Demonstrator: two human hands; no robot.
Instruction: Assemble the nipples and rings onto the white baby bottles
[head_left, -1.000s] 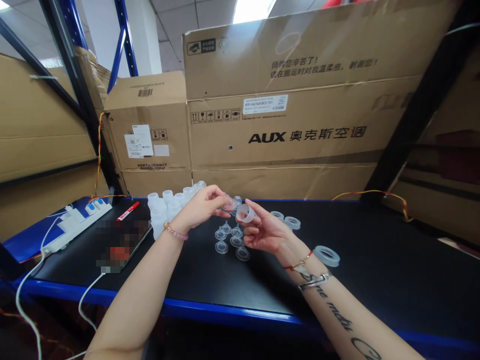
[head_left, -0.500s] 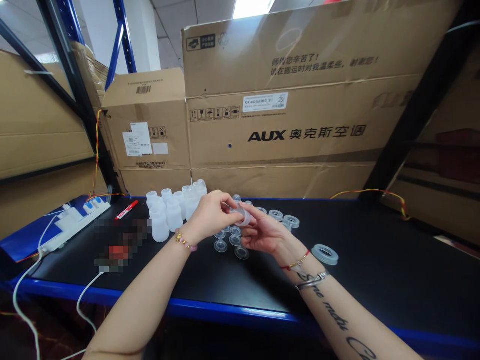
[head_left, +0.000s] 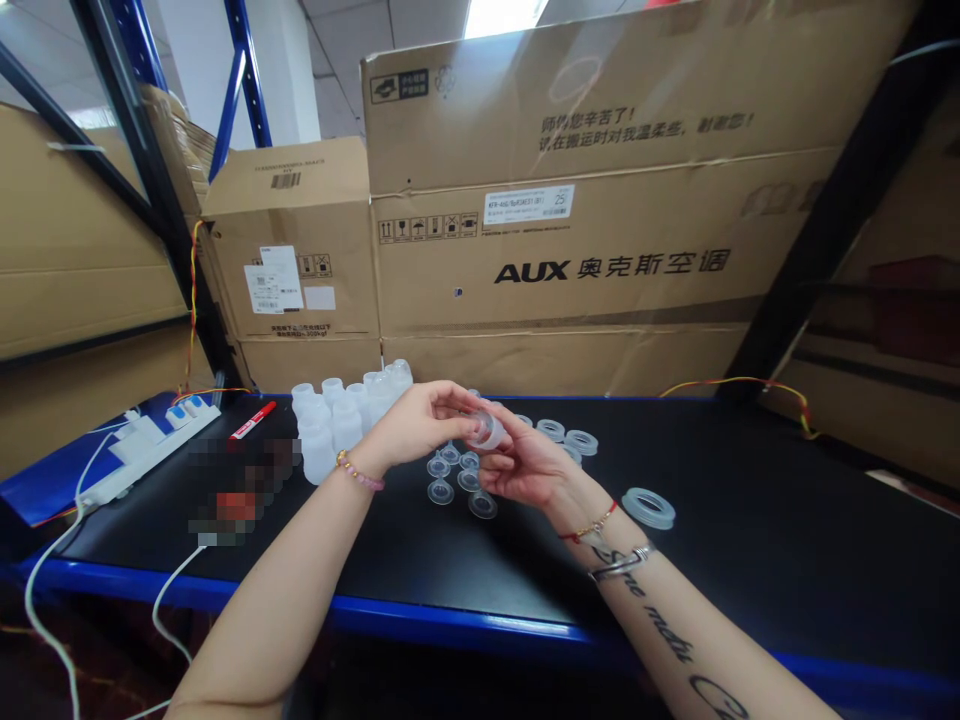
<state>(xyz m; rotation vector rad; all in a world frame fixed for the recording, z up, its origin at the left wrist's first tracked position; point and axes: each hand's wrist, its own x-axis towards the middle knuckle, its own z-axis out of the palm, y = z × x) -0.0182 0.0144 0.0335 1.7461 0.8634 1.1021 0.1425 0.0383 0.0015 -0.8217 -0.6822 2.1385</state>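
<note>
Between my two hands, above the black tabletop, is a translucent plastic bottle collar [head_left: 489, 431], tilted with its round opening toward me. My left hand [head_left: 421, 424] pinches its left side, the thumb at the opening and the fingers over the top. From the right, my right hand [head_left: 531, 468] grips the collar with thumb and fingers. Whether something clear sits inside the collar I cannot tell. Just below the hands lie several clear flanged nipples [head_left: 441, 491]. Behind my right hand are several translucent rings [head_left: 581, 442], partly hidden.
Several frosted white bottles [head_left: 319, 455] stand left of my hands. A stack of larger rings [head_left: 649, 508] lies by my right wrist. A red marker [head_left: 253, 420] and a white power strip [head_left: 150, 455] are at left. Cardboard boxes [head_left: 622, 340] wall the back.
The collar has turned so that its opening faces more toward me. My left hand and wrist have shifted slightly left. My right hand has hardly moved.
</note>
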